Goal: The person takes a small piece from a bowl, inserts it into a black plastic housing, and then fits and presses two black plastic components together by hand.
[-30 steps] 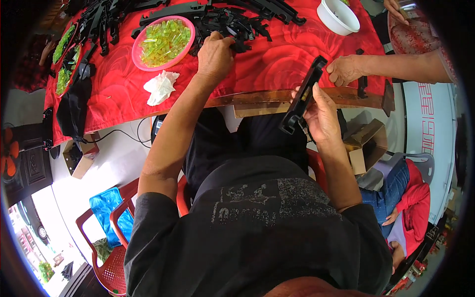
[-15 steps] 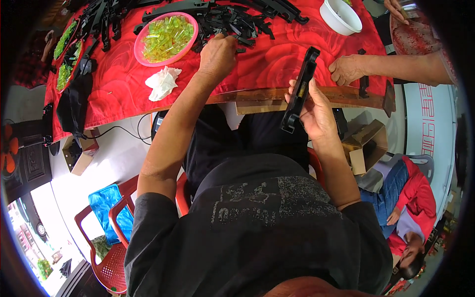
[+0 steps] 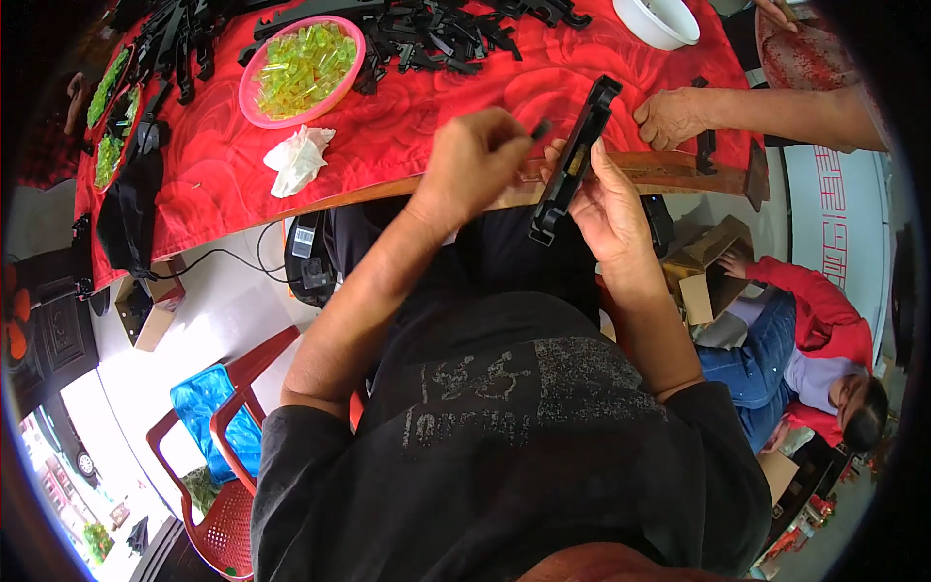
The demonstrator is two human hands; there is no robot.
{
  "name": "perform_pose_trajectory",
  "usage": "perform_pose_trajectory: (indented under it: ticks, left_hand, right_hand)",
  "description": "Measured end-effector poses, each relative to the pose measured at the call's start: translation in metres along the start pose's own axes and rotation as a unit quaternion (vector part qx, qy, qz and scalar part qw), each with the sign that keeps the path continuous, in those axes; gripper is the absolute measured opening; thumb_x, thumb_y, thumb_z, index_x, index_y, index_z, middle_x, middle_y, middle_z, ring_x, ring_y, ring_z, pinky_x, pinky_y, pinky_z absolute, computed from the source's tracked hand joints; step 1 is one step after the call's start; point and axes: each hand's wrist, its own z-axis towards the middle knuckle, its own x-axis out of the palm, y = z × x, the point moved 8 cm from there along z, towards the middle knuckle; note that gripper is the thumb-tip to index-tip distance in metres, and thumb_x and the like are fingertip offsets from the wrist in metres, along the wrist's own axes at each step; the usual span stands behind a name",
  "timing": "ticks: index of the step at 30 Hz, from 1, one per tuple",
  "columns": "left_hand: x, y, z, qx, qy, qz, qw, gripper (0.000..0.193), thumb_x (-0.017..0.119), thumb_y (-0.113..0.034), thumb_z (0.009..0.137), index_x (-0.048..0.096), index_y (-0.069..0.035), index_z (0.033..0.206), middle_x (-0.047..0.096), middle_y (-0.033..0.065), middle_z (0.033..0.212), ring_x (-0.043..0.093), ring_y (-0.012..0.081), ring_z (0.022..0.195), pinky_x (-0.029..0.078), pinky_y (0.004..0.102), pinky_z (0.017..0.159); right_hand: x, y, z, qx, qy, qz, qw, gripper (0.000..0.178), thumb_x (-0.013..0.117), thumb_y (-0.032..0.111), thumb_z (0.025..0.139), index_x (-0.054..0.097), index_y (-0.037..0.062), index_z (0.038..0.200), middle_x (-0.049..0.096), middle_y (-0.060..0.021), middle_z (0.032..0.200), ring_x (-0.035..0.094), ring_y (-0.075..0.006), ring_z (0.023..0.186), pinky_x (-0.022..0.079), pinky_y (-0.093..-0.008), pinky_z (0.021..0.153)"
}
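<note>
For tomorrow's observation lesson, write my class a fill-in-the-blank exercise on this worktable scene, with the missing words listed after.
1. The right hand holds a long ______ plastic bar.
2. The left hand pinches a small black piece beside the ______.
3. The pink bowl holds yellow-green ______ pieces.
4. The crumpled tissue lies on the ______ cloth.

Missing words: black; bar; plastic; red

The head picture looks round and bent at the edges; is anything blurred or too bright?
Head view: fisheye bends the table edge and darkens the corners; the left hand looks slightly smeared; the long black plastic part stays sharp; the floor is washed out by daylight.
</note>
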Motion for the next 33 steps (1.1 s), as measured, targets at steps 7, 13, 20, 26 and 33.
perform_pose_trajectory:
  ticks: [7, 13, 20, 26, 33]
  left_hand:
    - [0.017, -0.021, -0.018, 0.002, -0.008, 0.016, 1.000, 0.011, 0.066, -0.006, 0.089, 0.066, 0.004, 0.096, 0.069, 0.0070, 0.080, 0.064, 0.0119, 0.067, 0.052, 0.0258, 0.060]
    - [0.017, -0.054, 0.000, 0.129, 0.065, 0.187, 0.972, 0.010, 0.068, -0.008, 0.083, 0.067, -0.002, 0.092, 0.068, 0.0136, 0.077, 0.069, 0.0247, 0.070, 0.052, 0.0345, 0.064]
    - [0.027, -0.054, 0.014, 0.131, 0.208, 0.276, 0.929, 0.009, 0.066, -0.006, 0.080, 0.068, -0.003, 0.088, 0.067, 0.0144, 0.077, 0.067, 0.0292, 0.070, 0.052, 0.0368, 0.064]
    - [0.018, -0.054, 0.009, 0.149, 0.196, 0.255, 0.935, 0.009, 0.068, -0.006, 0.079, 0.069, -0.003, 0.087, 0.067, 0.0126, 0.076, 0.067, 0.0263, 0.069, 0.052, 0.0352, 0.063]
    - [0.016, -0.058, 0.004, 0.160, 0.173, 0.227, 0.945, 0.008, 0.070, -0.004, 0.080, 0.070, -0.004, 0.088, 0.066, 0.0109, 0.073, 0.065, 0.0232, 0.065, 0.051, 0.0320, 0.061]
  right_hand:
    - [0.001, 0.004, -0.005, -0.018, -0.016, -0.053, 0.998, 0.034, 0.060, 0.031, 0.098, 0.064, -0.0012, 0.108, 0.070, -0.0124, 0.094, 0.068, -0.0204, 0.084, 0.057, -0.0342, 0.079]
    - [-0.002, 0.002, -0.007, 0.037, 0.020, -0.137, 0.990, 0.035, 0.060, 0.033, 0.098, 0.066, -0.0001, 0.106, 0.071, -0.0105, 0.093, 0.069, -0.0176, 0.083, 0.057, -0.0311, 0.076]
    - [0.008, -0.009, -0.015, 0.096, 0.080, -0.073, 0.989, 0.030, 0.062, 0.017, 0.095, 0.061, -0.0024, 0.118, 0.069, -0.0124, 0.106, 0.068, -0.0180, 0.094, 0.055, -0.0300, 0.083]
    - [0.026, -0.002, -0.033, 0.070, 0.173, -0.221, 0.957, 0.058, 0.059, 0.004, 0.086, 0.042, -0.0041, 0.141, 0.056, -0.0171, 0.134, 0.059, -0.0248, 0.120, 0.053, -0.0342, 0.092]
    - [0.018, 0.010, -0.040, 0.095, 0.144, -0.300, 0.938, 0.055, 0.055, 0.004, 0.088, 0.044, -0.0037, 0.141, 0.056, -0.0163, 0.134, 0.062, -0.0273, 0.115, 0.055, -0.0338, 0.090]
